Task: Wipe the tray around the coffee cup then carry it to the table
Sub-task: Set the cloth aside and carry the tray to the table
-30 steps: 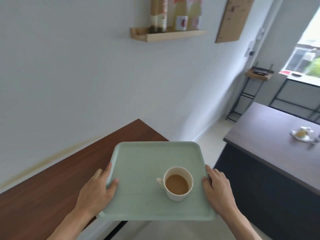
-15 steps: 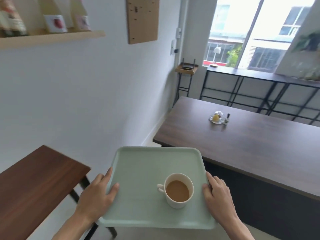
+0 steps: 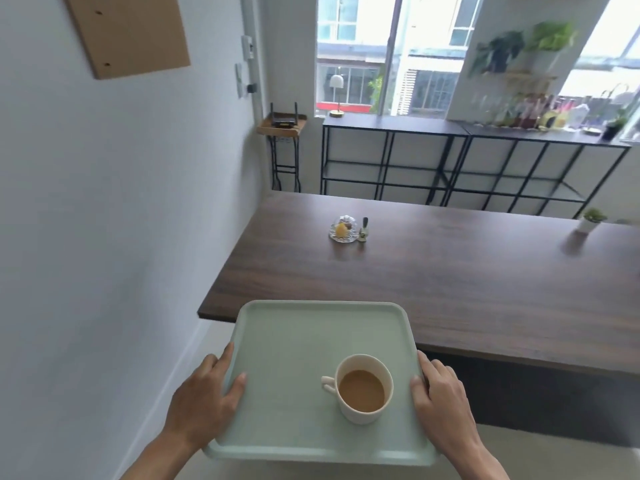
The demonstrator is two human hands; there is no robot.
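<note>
Smooth mint rounded-rectangle tray (image 3: 294, 358), white ceramic coffee cup (image 3: 363, 389) on it; left hand (image 3: 204, 403) and right hand (image 3: 440, 400) fingers clamp its side rims. Dark woodgrain counter (image 3: 450, 289) ahead, white wall (image 3: 104, 202) left.

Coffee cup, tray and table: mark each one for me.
coffee cup (image 3: 367, 415), head view, on its outer white wall.
tray (image 3: 294, 344), head view, on its bare green floor.
table (image 3: 450, 289), head view, on the bare dark wooden top.

cup (image 3: 363, 389) on tray (image 3: 298, 344) right half, table (image 3: 450, 282) beyond tray
</note>
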